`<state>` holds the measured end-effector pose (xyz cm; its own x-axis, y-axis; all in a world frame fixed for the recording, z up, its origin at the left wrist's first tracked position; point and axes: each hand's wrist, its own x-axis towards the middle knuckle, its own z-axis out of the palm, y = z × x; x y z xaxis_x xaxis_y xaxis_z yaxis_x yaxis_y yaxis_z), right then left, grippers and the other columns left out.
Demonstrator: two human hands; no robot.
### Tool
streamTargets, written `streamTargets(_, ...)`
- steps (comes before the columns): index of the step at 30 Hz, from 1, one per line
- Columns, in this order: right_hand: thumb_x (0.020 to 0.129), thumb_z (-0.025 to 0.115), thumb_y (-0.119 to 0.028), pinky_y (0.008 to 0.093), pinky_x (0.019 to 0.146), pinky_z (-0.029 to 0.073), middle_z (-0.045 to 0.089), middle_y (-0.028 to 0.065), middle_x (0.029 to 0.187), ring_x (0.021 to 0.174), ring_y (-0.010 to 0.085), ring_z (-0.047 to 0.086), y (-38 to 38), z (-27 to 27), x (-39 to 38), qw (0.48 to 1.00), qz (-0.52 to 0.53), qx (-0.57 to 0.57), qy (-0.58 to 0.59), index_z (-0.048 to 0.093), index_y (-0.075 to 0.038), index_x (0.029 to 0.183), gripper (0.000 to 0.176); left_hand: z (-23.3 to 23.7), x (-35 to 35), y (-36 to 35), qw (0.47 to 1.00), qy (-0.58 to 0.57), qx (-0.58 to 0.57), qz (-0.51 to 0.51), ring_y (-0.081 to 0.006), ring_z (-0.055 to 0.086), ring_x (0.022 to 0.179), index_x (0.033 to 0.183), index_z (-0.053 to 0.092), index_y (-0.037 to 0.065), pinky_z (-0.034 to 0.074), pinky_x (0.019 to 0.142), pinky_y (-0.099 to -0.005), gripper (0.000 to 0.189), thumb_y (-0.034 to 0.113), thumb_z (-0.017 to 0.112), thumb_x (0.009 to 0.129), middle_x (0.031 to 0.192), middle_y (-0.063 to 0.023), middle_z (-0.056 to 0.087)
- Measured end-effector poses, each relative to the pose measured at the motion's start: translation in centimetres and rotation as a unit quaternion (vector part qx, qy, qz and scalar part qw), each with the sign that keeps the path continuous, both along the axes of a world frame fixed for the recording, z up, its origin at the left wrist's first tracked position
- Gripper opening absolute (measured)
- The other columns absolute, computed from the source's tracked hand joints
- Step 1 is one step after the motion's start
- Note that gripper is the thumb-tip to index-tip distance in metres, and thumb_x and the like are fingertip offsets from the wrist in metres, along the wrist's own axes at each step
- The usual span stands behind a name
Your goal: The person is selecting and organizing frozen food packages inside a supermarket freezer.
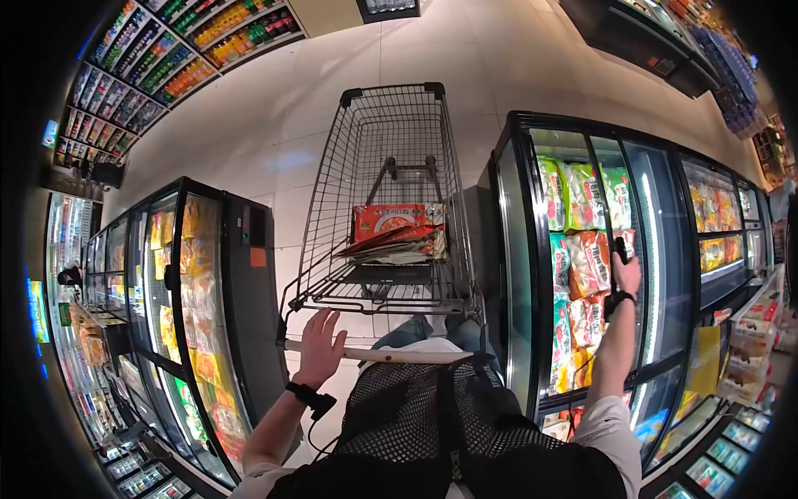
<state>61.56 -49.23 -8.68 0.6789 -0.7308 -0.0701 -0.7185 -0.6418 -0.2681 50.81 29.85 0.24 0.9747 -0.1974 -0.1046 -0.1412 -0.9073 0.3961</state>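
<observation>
1. The left hand point(321, 343) is open over the left end of the pale wooden-looking push bar point(407, 356) of a dark wire shopping cart point(434, 89).
2. The right hand point(628, 274) is closed around the black handle point(620, 247) of a black-framed glass freezer point(565, 121).
3. Flat red printed packets point(389, 219) lie in the cart, toward its near edge.
4. Green-and-white plastic bags point(584, 195) lie by the freezer's far edge.

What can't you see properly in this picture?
All in the head view:
- The fronts of the lower packs in the cart: the packs on top cover them.
- The far side of the right hand, at the black handle: the hand itself hides it.
- Part of the right freezer: the right arm is in front.
- Names on the bottles at the top left: too small to read.
</observation>
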Motion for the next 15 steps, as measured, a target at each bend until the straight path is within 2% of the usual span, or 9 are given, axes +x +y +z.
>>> streamTargets(3, 0.091, 0.076, -0.052, 0.0522, 0.091, 0.054, 0.073, 0.0299, 0.106, 0.102, 0.0463, 0.072, 5.6, -1.1, -0.5, 0.999, 0.014, -0.03, -0.019, 0.067, 0.006, 0.111, 0.062, -0.4, 0.3, 0.3, 1.0, -0.003, -0.024, -0.006, -0.0436, 0.052, 0.134, 0.141, 0.06, 0.0, 0.043, 0.113, -0.0542, 0.047, 0.023, 0.068, 0.101, 0.143, -0.023, 0.058)
streamTargets(8, 0.094, 0.073, -0.055, 0.05, 0.087, 0.053, 0.073, 0.0275, 0.104, 0.1, 0.0444, 0.07, 13.4, -1.7, -1.1, 0.998, 0.04, 0.011, -0.055, 0.065, 0.005, 0.108, 0.063, 0.2, 1.0, 0.6, 0.999, -0.012, -0.045, -0.017, -0.0415, 0.054, 0.13, 0.134, 0.065, 0.001, 0.048, 0.11, -0.0518, 0.041, 0.021, 0.067, 0.099, 0.142, -0.0203, 0.059)
streamTargets(12, 0.095, 0.072, -0.057, 0.0481, 0.087, 0.053, 0.072, 0.0231, 0.1, 0.097, 0.0411, 0.07, 17.6, -2.6, -1.6, 0.998, 0.049, 0.018, -0.03, 0.064, 0.001, 0.106, 0.06, 0.0, 1.0, 0.8, 0.998, -0.005, -0.062, -0.008, -0.0406, 0.055, 0.13, 0.129, 0.069, 0.002, 0.05, 0.107, -0.0507, 0.037, 0.021, 0.068, 0.097, 0.141, -0.0193, 0.06)
streamTargets(14, 0.095, 0.072, -0.057, 0.0485, 0.088, 0.053, 0.073, 0.0208, 0.098, 0.096, 0.0399, 0.071, 19.2, -3.6, -1.6, 0.997, 0.069, -0.022, -0.029, 0.066, 0.0, 0.106, 0.059, 0.1, 0.9, 0.9, 0.998, 0.005, -0.069, 0.004, -0.0399, 0.055, 0.129, 0.126, 0.07, 0.003, 0.052, 0.105, -0.0493, 0.036, 0.022, 0.069, 0.096, 0.139, -0.0184, 0.061)
streamTargets(15, 0.095, 0.072, -0.058, 0.0486, 0.088, 0.053, 0.074, 0.0208, 0.098, 0.096, 0.0398, 0.072, 21.0, -2.6, -1.4, 0.997, 0.064, -0.014, -0.027, 0.067, 0.0, 0.107, 0.059, -0.1, 0.8, 1.0, 0.997, -0.006, -0.076, 0.009, -0.0373, 0.06, 0.121, 0.12, 0.072, 0.003, 0.055, 0.097, -0.0473, 0.031, 0.023, 0.069, 0.096, 0.131, -0.0165, 0.065)
